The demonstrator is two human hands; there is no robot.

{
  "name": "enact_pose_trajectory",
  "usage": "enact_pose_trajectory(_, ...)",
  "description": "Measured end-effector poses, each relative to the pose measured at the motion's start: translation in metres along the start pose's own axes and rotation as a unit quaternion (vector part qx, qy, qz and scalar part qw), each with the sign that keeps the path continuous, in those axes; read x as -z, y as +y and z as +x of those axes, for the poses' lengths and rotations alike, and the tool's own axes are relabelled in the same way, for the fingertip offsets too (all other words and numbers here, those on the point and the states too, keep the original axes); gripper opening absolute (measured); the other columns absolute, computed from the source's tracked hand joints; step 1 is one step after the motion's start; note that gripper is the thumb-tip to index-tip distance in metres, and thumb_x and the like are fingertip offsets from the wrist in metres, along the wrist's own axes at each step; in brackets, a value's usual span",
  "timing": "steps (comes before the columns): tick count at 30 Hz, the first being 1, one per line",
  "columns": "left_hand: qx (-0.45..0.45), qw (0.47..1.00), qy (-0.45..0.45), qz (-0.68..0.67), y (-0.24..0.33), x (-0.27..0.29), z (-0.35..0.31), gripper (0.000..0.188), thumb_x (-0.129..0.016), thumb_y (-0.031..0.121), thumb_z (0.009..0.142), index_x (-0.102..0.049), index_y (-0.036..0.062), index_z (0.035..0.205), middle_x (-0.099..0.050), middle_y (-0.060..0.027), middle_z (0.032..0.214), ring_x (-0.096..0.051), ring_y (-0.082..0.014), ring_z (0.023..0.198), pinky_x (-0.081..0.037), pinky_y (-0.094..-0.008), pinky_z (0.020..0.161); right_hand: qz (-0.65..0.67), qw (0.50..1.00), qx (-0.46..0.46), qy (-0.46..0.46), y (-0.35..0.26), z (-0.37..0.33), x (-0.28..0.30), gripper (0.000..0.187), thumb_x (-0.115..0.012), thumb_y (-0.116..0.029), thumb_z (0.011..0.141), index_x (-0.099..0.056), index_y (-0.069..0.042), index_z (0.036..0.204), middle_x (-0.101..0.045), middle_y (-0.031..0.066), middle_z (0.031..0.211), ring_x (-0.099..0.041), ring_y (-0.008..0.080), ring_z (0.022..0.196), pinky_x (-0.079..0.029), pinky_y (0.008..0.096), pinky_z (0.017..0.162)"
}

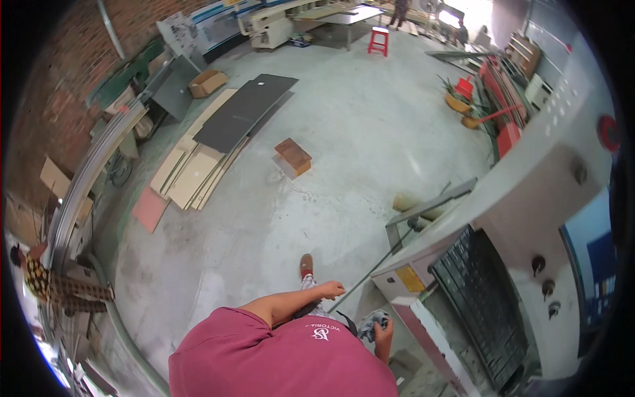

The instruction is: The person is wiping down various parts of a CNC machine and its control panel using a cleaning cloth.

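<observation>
My left hand (333, 290) is held in front of my body, its fingers loosely curled and nothing visible in them. To its right and lower, my right hand (383, 333) is closed on a crumpled grey cloth (372, 323); its folds hide what kind of cloth it is. Close by on the right stands a machine control cabinet with a black keyboard (481, 308) on a ledge. Above the keyboard are several black knobs (548, 288) and a lit screen (592, 258). Neither hand touches them.
A brown block (293, 156) lies on the floor ahead. Stacked boards (192, 173) with a dark panel (246, 112) lie to the left. Far off stands a red stool (378, 42). Another person (59, 288) is at the left edge. A metal frame (433, 202) juts out beside the cabinet.
</observation>
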State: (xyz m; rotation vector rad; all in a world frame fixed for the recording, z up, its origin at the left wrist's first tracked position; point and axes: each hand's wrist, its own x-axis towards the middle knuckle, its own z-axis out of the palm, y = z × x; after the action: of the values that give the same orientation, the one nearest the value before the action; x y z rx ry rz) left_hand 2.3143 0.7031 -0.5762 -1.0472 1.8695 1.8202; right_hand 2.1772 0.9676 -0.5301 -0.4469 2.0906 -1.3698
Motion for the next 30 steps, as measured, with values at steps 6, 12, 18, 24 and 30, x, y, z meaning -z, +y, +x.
enact_pose_trajectory(6, 0.033, 0.971, -0.166, -0.168, 0.077, 0.024, -0.023, 0.057, -0.046, 0.057, 0.092, -0.049, 0.0128, 0.128, -0.058, -0.0095, 0.116, -0.064, -0.0219, 0.081, -0.054, -0.0402, 0.069, 0.041, 0.988, 0.028, -0.144, -0.091, 0.064, -0.076, 0.032, -0.062, -0.009, 0.081, -0.053, -0.003, 0.112, -0.058, 0.0065, 0.095, -0.056, 0.0139, 0.085, -0.047, 0.0272, 0.074)
enact_pose_trajectory(12, 0.015, 0.935, -0.16, -0.315, 0.116, 0.12, -0.035, 0.056, -0.05, 0.062, 0.088, -0.059, 0.0115, 0.111, -0.064, -0.0043, 0.097, -0.063, -0.0148, 0.082, -0.053, -0.0332, 0.067, 0.189, 0.947, -0.1, -0.24, -0.181, 0.111, -0.147, 0.025, -0.057, -0.015, 0.091, -0.053, -0.006, 0.114, -0.056, 0.0005, 0.096, -0.053, 0.0079, 0.083, -0.043, 0.0241, 0.065)
enact_pose_trajectory(18, -0.02, 0.925, -0.109, -0.363, 0.109, 0.224, -0.03, 0.045, -0.06, 0.046, 0.088, -0.061, 0.0045, 0.106, -0.065, -0.0066, 0.093, -0.063, -0.0146, 0.084, -0.053, -0.0337, 0.069, 0.204, 0.911, -0.156, -0.322, -0.231, 0.155, -0.228, 0.023, -0.053, -0.015, 0.094, -0.052, -0.006, 0.115, -0.057, 0.002, 0.102, -0.056, 0.0111, 0.089, -0.048, 0.03, 0.08)
enact_pose_trajectory(24, -0.062, 0.973, 0.19, -0.117, 0.074, 0.324, -0.023, 0.059, -0.063, 0.044, 0.079, -0.06, -0.0058, 0.109, -0.065, -0.021, 0.105, -0.063, -0.0272, 0.096, -0.049, -0.038, 0.084, 0.194, 0.867, -0.122, -0.443, -0.261, 0.202, -0.342, 0.028, -0.053, -0.02, 0.094, -0.049, -0.004, 0.117, -0.058, 0.005, 0.105, -0.058, 0.0148, 0.094, -0.05, 0.0314, 0.081)
enact_pose_trajectory(30, -0.029, 0.94, 0.332, -0.068, 0.027, 0.367, -0.049, 0.067, -0.055, 0.055, 0.08, -0.059, -0.0058, 0.106, -0.062, -0.0297, 0.104, -0.06, -0.0414, 0.1, -0.047, -0.0449, 0.085, 0.089, 0.835, -0.095, -0.535, -0.294, 0.21, -0.417, 0.047, -0.055, -0.028, 0.093, -0.043, -0.002, 0.13, -0.058, 0.0109, 0.113, -0.058, 0.0179, 0.101, -0.05, 0.0333, 0.086)
